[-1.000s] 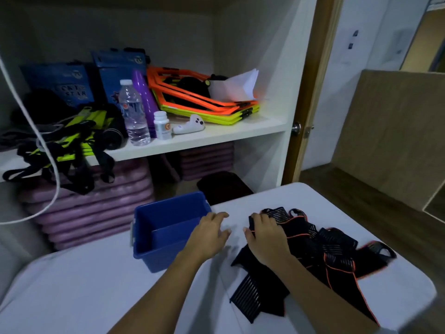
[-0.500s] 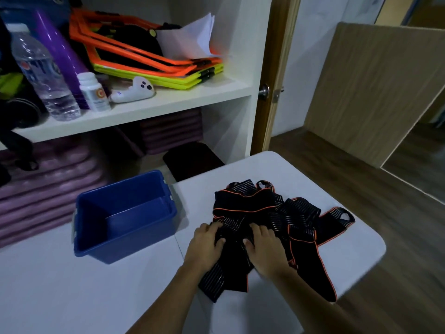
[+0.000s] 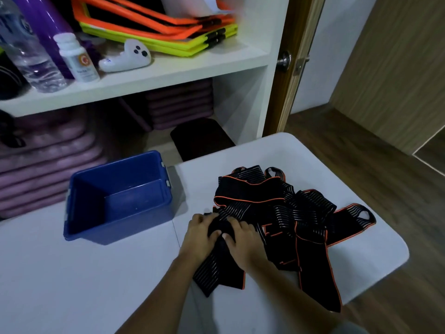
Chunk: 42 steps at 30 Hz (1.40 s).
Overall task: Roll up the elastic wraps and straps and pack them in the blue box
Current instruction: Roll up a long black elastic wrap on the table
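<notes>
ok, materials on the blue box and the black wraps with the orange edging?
Open blue rectangular box: looks like moulded plastic, with smooth, faintly glossy walls and small grey clips at the rim. Black orange-edged wraps: apparently woven elastic fabric, matte and limp, with fine pale ribbing and stitched orange trim. Fibre type cannot be told.

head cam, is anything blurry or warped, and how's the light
Head view: dim, bluish light; the white paper on the top shelf is smeared by motion, the hands sharper; wide-angle lens bends the door frame; the blue box casts a soft shadow on the table.
</notes>
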Each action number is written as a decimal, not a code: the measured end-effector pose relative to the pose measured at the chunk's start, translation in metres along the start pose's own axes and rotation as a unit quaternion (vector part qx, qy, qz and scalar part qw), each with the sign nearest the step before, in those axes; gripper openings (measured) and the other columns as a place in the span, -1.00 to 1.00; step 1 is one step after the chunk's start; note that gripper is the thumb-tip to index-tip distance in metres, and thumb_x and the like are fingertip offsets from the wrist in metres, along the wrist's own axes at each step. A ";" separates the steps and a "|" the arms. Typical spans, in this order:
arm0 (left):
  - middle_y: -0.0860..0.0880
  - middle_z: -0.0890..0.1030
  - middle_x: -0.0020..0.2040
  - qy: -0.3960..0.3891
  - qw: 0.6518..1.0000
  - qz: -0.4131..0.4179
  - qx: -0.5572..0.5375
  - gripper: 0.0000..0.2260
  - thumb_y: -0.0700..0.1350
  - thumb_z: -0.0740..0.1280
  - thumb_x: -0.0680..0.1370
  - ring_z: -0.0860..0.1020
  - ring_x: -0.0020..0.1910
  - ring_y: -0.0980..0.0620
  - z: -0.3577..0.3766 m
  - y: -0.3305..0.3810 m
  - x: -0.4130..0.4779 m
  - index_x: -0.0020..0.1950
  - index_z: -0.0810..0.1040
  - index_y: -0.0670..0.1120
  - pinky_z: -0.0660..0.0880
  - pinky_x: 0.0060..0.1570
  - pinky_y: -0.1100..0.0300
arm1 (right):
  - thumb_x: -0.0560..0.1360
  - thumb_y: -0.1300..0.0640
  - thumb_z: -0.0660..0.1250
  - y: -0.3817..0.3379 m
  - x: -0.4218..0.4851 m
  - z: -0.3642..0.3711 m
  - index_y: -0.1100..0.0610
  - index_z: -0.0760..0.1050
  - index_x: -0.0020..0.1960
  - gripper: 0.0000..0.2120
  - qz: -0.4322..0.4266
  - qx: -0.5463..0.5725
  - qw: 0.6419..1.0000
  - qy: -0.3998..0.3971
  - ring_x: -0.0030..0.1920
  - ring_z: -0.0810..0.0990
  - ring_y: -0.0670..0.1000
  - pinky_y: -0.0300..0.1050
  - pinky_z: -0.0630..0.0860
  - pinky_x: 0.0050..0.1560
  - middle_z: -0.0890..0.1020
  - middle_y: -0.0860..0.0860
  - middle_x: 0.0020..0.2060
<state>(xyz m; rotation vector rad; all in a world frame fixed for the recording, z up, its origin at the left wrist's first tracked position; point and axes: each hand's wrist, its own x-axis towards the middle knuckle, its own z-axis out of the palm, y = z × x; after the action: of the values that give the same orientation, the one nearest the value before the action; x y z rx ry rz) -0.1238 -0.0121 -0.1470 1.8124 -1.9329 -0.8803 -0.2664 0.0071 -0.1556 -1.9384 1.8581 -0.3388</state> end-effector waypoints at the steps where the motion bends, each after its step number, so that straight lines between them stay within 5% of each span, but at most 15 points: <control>1: -0.10 0.39 0.23 0.001 1.000 0.000 -0.006 -0.57 -0.11 0.31 0.53 0.42 0.23 -0.05 0.001 -0.002 0.000 0.40 0.36 0.04 0.35 0.29 0.19 | 0.58 -0.08 0.11 0.000 0.000 0.003 0.02 0.20 0.46 -0.52 -0.003 0.008 1.000 -0.001 0.24 0.40 0.09 -0.04 0.36 0.23 0.46 0.07 0.26; 8: -0.09 0.46 0.11 0.050 0.996 -0.034 -0.065 -0.71 -0.09 0.25 0.57 0.46 0.10 0.01 0.003 -0.006 -0.007 0.29 0.48 0.03 0.29 0.12 0.34 | 0.56 0.00 0.20 -0.004 -0.003 0.007 0.00 0.29 0.40 -0.58 -0.022 0.075 0.997 0.024 0.22 0.44 0.09 -0.02 0.41 0.19 0.51 0.04 0.21; 17: 0.04 0.64 -0.07 0.016 0.981 -0.127 -0.145 -0.86 -0.15 0.30 0.53 0.58 -0.04 0.05 -0.005 -0.007 -0.005 -0.06 0.64 0.03 0.48 0.01 0.23 | 0.48 -0.12 0.27 -0.015 -0.028 0.008 -0.01 0.40 0.32 -0.56 -0.037 0.142 0.989 0.038 0.09 0.49 -0.05 -0.13 0.44 0.10 0.57 -0.07 0.04; 21: -0.08 0.63 -0.10 -0.009 0.950 -0.187 -0.251 -0.85 -0.08 0.30 0.55 0.63 -0.16 -0.04 -0.014 0.000 -0.011 0.02 0.63 -0.07 0.63 -0.23 0.11 | 0.43 -0.28 0.02 -0.018 -0.034 0.014 0.00 0.45 0.25 -0.44 -0.011 0.174 0.983 0.066 -0.01 0.52 -0.05 -0.10 0.49 0.04 0.58 -0.09 -0.08; 26: -0.11 0.61 -0.03 -0.027 0.942 -0.195 -0.274 -0.82 -0.06 0.29 0.56 0.63 -0.13 -0.06 -0.017 0.000 -0.014 0.08 0.61 -0.09 0.63 -0.29 0.13 | 0.50 -0.12 0.06 -0.016 -0.030 0.016 0.10 0.45 0.23 -0.55 0.041 0.211 0.975 0.064 0.05 0.52 0.04 -0.04 0.47 0.07 0.57 0.03 0.00; 30: -0.10 0.65 -0.05 0.010 0.950 -0.178 -0.255 -0.85 -0.10 0.30 0.55 0.63 -0.11 -0.07 -0.016 -0.002 -0.005 0.04 0.63 -0.05 0.61 -0.09 0.09 | 0.58 0.05 0.16 -0.009 -0.015 0.017 0.16 0.41 0.27 -0.69 0.109 0.222 0.966 0.073 0.11 0.51 0.10 -0.12 0.40 0.04 0.53 0.11 0.07; 33: 0.01 0.63 -0.11 0.036 0.975 -0.120 -0.186 -0.86 -0.10 0.33 0.53 0.57 -0.05 0.02 -0.014 -0.005 0.007 0.05 0.63 0.03 0.46 0.02 0.23 | 0.57 0.10 0.21 -0.004 -0.002 0.019 0.15 0.32 0.37 -0.61 0.154 0.227 0.958 0.086 0.17 0.48 0.13 -0.13 0.39 0.09 0.49 0.16 0.15; 38: 0.04 0.61 -0.15 0.011 0.994 -0.039 -0.104 -0.82 -0.05 0.38 0.46 0.55 0.01 -0.05 -0.007 -0.003 0.032 0.05 0.62 0.13 0.51 0.10 0.05 | 0.54 0.07 0.27 -0.004 0.015 0.031 0.03 0.32 0.39 -0.57 0.191 0.257 0.943 0.092 0.07 0.56 0.11 -0.13 0.45 0.04 0.55 0.15 0.09; 42: -0.01 0.60 -0.09 -0.039 0.994 -0.031 -0.102 -0.80 -0.13 0.37 0.48 0.57 -0.02 0.03 -0.005 0.000 0.044 0.08 0.62 0.05 0.44 0.06 0.28 | 0.53 0.09 0.29 -0.004 0.019 0.037 -0.02 0.37 0.34 -0.61 0.230 0.289 0.923 0.108 0.05 0.58 0.06 -0.13 0.49 0.04 0.59 0.10 0.06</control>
<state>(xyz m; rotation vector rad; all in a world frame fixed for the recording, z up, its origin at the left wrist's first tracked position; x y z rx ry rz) -0.1265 -0.0566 -0.1505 1.7492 -1.7676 -1.1400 -0.2445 -0.0070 -0.1881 -1.0735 1.9802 -0.8592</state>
